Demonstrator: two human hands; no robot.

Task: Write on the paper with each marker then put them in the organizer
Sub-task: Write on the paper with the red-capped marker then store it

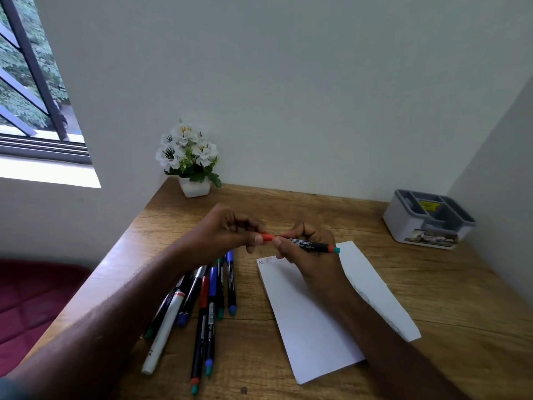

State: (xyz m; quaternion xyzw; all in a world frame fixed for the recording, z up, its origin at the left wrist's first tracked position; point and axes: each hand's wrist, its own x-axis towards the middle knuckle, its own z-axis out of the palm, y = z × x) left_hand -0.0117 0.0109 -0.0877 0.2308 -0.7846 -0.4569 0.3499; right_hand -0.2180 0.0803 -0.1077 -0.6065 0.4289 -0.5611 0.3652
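My right hand grips a black marker with a red band and green end, held level above the white paper. At the marker's left end my left hand pinches its red cap. Whether the cap is seated on the barrel I cannot tell. The paper lies on the wooden desk and has small writing near its top left corner. To the left of the paper lies a heap of several markers, among them a white one. The grey organizer sits at the back right of the desk.
A white pot of white flowers stands in the desk's back left corner. Walls close off the back and right sides. A window is at the far left, with a dark red seat below the desk's left edge.
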